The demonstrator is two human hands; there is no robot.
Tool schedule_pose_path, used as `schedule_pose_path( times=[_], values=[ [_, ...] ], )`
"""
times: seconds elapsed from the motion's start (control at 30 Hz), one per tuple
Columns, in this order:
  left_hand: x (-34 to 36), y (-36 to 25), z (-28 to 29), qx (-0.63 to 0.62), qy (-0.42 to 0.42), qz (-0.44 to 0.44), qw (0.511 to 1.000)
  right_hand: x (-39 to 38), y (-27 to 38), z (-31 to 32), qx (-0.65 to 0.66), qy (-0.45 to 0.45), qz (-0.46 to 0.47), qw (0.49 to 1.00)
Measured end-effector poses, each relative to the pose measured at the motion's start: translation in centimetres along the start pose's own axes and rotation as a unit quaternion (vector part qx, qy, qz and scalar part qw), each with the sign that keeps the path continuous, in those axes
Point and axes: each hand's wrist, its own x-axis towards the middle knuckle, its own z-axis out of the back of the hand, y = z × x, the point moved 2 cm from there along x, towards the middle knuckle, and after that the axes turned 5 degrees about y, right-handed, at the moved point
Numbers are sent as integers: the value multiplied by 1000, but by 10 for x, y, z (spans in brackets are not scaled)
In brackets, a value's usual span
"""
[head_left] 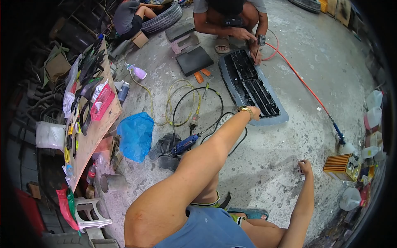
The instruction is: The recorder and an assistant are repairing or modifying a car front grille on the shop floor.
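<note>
A long black vehicle grille (252, 87) lies on a grey backing sheet (278, 120) on the floor. My left hand (255, 113), with a gold watch on the wrist, is closed at the grille's near end; its fingertips are partly hidden. Low over the concrete to the right, my right hand (305, 167) pinches something small and dark that I cannot make out. Across from me a crouching person's hands (255, 53) work at the grille's far end, one holding a thin dark tool.
A blue power tool (186, 144) with a black cord lies left of my arm, near a blue plastic bag (135, 136). A red hose (302, 80) crosses the floor. A tin can (342, 167) and several jugs line the right. A cluttered board (103, 120) stands left.
</note>
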Motion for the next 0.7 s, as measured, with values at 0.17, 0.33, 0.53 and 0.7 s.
schedule_pose_path(
  times=[0.17,0.33,0.53,0.7],
  values=[
    [-3,-15,1,-2,-9,-11,1000,-10,-7,8,-11,-19,-3,1000],
    [-13,-1,2,2,-29,4,1000,-2,0,4,-9,-10,8,1000],
    [-24,-5,6,-5,-28,18,999,-3,5,1,-34,-21,-2,999],
    [-24,-10,7,-9,-30,14,999,2,-6,3,-27,-26,7,999]
  ],
)
